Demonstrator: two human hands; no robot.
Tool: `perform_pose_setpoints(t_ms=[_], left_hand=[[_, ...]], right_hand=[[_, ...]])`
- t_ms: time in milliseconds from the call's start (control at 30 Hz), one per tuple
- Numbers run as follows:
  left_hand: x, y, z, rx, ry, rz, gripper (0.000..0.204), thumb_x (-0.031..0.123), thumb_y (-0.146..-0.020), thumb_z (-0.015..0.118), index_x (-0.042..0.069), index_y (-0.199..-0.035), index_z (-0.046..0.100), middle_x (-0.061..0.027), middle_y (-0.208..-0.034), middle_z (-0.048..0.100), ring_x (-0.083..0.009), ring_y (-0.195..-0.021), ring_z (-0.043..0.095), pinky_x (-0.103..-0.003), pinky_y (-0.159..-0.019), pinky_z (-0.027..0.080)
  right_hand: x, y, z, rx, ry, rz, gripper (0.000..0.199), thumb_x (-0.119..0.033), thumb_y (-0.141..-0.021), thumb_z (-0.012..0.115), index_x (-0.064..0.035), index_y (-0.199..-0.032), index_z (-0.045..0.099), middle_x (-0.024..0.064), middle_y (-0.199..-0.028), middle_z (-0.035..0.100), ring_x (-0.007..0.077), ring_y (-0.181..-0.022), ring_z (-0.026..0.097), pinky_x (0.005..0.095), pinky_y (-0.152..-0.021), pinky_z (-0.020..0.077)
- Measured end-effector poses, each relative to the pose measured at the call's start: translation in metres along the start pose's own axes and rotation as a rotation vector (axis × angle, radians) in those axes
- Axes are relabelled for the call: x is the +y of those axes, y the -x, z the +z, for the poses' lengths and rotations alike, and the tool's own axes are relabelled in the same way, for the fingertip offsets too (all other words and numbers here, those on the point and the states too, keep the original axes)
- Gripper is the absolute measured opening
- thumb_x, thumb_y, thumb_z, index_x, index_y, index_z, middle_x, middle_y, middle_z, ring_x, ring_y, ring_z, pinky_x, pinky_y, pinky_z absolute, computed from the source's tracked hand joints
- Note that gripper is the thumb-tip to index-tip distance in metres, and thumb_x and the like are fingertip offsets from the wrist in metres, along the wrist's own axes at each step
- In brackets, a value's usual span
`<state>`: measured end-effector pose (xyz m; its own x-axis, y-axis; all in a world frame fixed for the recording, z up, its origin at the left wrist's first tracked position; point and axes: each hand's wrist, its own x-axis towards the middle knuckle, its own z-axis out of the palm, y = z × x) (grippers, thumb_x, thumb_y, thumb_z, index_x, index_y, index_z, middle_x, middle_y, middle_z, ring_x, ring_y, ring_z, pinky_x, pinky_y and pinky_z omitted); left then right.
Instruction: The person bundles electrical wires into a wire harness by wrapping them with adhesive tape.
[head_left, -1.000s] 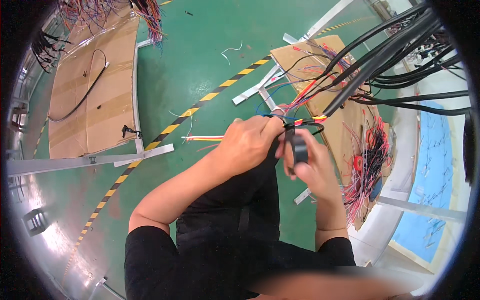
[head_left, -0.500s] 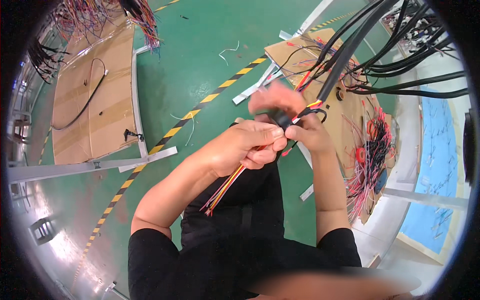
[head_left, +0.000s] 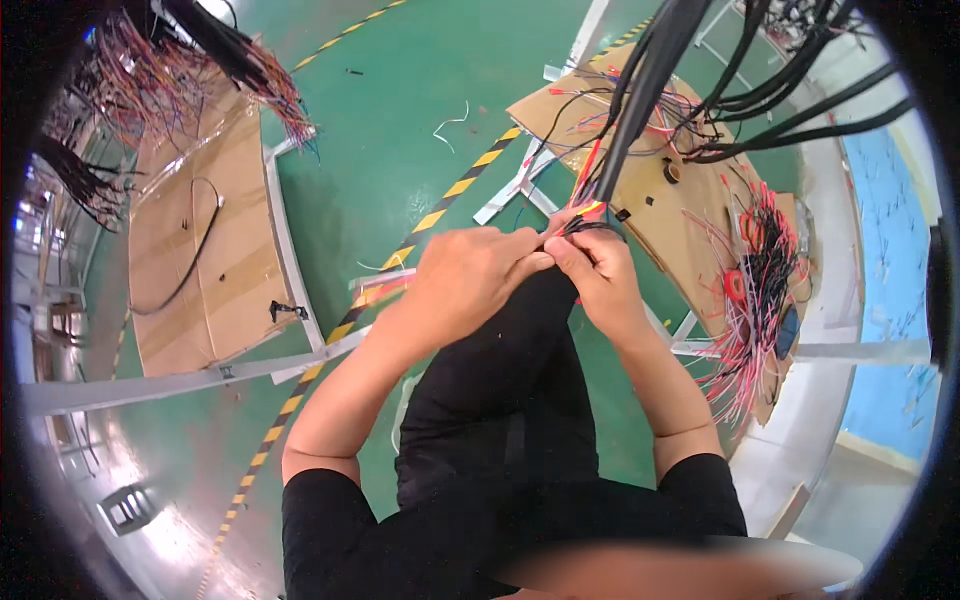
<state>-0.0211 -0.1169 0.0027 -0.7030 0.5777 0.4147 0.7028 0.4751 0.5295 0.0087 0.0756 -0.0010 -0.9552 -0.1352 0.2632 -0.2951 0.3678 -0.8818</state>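
My left hand (head_left: 468,278) and my right hand (head_left: 603,278) meet in front of me at a bundle of thin wires (head_left: 590,210), coloured red, yellow and black. The bundle comes out of a thick black cable sleeve (head_left: 632,140) reaching down from the upper right. My right thumb and fingers are closed round the wires, with black strands lying over the fingers. Pinched against the same spot, my left fingertips touch my right thumb; what exactly lies between them is hidden. Blurred reddish wire ends (head_left: 383,290) show left of my left wrist. No tape roll shows in my hands.
A cardboard-topped table (head_left: 690,235) at the right bears a dark tape roll (head_left: 671,172) and a heap of red and black wires (head_left: 765,270). Another cardboard-topped table (head_left: 215,270) stands left, with wire bundles (head_left: 190,90) above it. Black cables (head_left: 800,120) hang upper right.
The black tape roll between my hands has gone out of sight. My left hand has turned knuckles up, and the loose wire ends have swung from below it to the left. The view has shifted slightly.
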Motion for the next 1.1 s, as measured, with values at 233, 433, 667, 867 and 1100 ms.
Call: perform_pose_setpoints(t_ms=[233,433,667,867,1100], left_hand=[[-0.018,-0.034,-0.013,-0.120,-0.143,0.396,0.022,0.023,-0.089,0.066,0.007,-0.079,0.055,-0.0071,-0.066,0.057,-0.0252,-0.066,0.059,-0.039,-0.052,0.045],[-0.053,-0.018,-0.008,0.113,-0.248,0.126,0.020,0.026,-0.098,0.057,0.009,-0.103,0.066,-0.0029,-0.064,0.055,-0.0145,-0.059,0.052,-0.032,-0.049,0.039],[-0.002,-0.029,0.012,-0.202,1.331,-0.614,0.050,0.043,-0.107,0.031,0.002,-0.113,0.060,0.0015,-0.063,0.047,-0.0072,-0.055,0.031,-0.021,-0.048,0.023],[0.008,-0.030,0.029,-0.216,1.595,-0.671,0.031,0.034,-0.104,0.046,0.006,-0.103,0.058,-0.0014,-0.077,0.057,-0.0066,-0.063,0.044,-0.020,-0.053,0.033],[0.042,-0.034,0.066,-0.061,1.582,-0.619,0.016,0.025,-0.099,0.058,0.009,-0.096,0.056,-0.0037,-0.084,0.060,-0.0093,-0.071,0.054,-0.023,-0.064,0.044]], right_hand=[[-0.020,0.000,-0.036,-0.222,0.002,0.281,0.032,-0.022,-0.095,0.063,0.0009,-0.072,0.063,0.0049,-0.064,0.056,0.0098,-0.064,0.051,0.0281,-0.060,0.0405],[-0.039,0.038,-0.066,-0.443,-0.188,0.059,0.014,-0.017,-0.090,0.068,-0.0059,-0.082,0.070,0.0049,-0.084,0.066,0.0140,-0.078,0.063,0.0279,-0.073,0.0486],[0.129,0.041,-0.194,0.243,0.853,0.422,0.030,-0.026,-0.097,0.054,0.0003,-0.099,0.067,0.0140,-0.091,0.066,0.0249,-0.087,0.064,0.0363,-0.081,0.0484],[0.110,0.044,-0.154,0.476,1.092,-0.165,0.025,-0.016,-0.096,0.056,-0.0015,-0.114,0.063,0.0144,-0.107,0.065,0.0336,-0.101,0.063,0.0420,-0.094,0.0470],[0.031,0.024,-0.069,0.375,-0.126,-0.025,0.028,-0.019,-0.100,0.054,0.0010,-0.117,0.064,0.0093,-0.104,0.068,0.0166,-0.097,0.064,0.0298,-0.088,0.0492]])
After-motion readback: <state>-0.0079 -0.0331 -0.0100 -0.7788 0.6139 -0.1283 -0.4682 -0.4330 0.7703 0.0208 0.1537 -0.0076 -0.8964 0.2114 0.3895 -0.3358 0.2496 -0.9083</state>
